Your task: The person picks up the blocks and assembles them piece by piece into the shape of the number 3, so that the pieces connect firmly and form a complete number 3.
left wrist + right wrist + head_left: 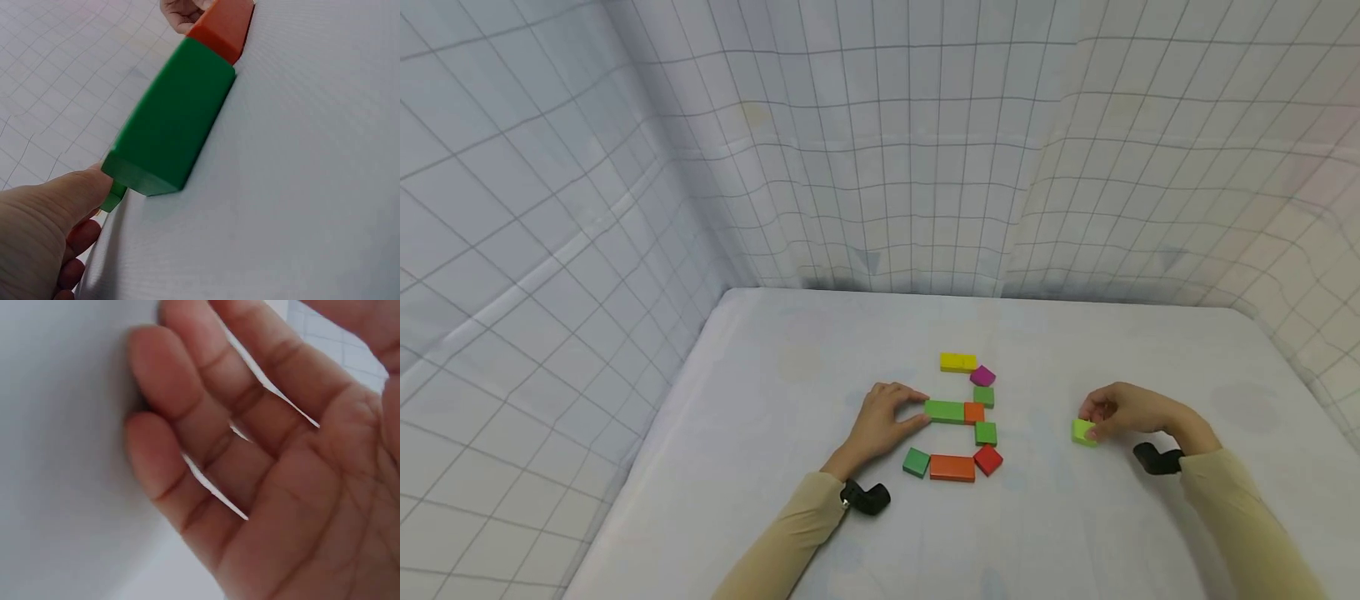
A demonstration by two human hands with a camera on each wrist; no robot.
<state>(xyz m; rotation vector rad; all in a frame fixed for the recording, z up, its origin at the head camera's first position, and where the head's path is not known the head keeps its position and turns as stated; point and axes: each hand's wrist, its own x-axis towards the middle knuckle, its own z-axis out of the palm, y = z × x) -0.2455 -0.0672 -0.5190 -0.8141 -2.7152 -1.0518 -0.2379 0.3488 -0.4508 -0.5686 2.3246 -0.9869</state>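
Observation:
In the head view my left hand (880,421) pinches the left end of a long light green block (944,412) between thumb and fingers. An orange square block (973,412) adjoins that block's right end. Off to the right, my right hand (1131,412) pinches a yellow-green block (1083,432) at the tabletop. The left wrist view shows the left thumb (75,194) beside a green block end, mostly hidden behind a nearer dark green block (172,119). In the right wrist view the right fingers (165,375) are bent, and the yellow-green block is hidden.
Above the held green block lie a yellow block (958,362), a magenta block (982,376) and a green block (983,397). Below it are another green block (986,433), a red block (988,459), an orange-red long block (952,468) and a dark green block (916,462).

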